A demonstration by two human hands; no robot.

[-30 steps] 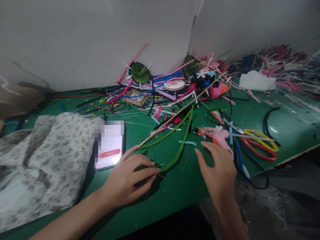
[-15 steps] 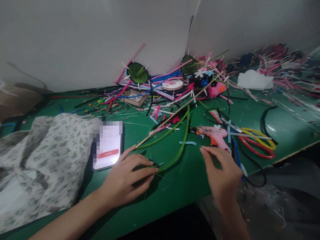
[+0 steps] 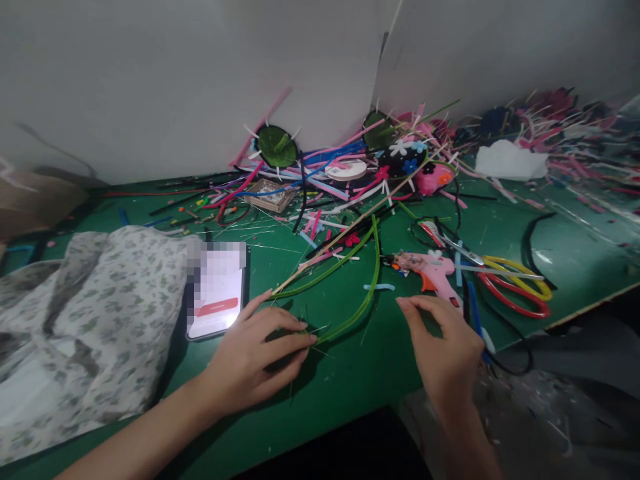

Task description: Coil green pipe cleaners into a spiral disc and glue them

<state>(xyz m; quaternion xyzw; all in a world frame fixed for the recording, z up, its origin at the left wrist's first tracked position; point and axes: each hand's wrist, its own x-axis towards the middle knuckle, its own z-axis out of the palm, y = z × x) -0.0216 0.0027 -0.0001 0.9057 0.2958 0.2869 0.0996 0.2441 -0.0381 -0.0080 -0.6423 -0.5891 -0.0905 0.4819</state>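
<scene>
Bent green strip (image 3: 361, 311) on the table (image 3: 350, 393), its near end at the left hand (image 3: 265, 350).
Whether that hand grips it, I cannot tell; the right hand (image 3: 445, 343), fingertips pinched together, is near the pink glue gun (image 3: 436, 272).

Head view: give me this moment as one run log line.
left hand: touching bent green strip | right hand: finger pinch, contents unclear, near pink glue gun | scissors: right of glue gun, on green table

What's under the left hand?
The green tabletop shows around the left hand; a green fuzzy stem meets its fingertips. Whatever lies beneath the palm is covered.
</scene>
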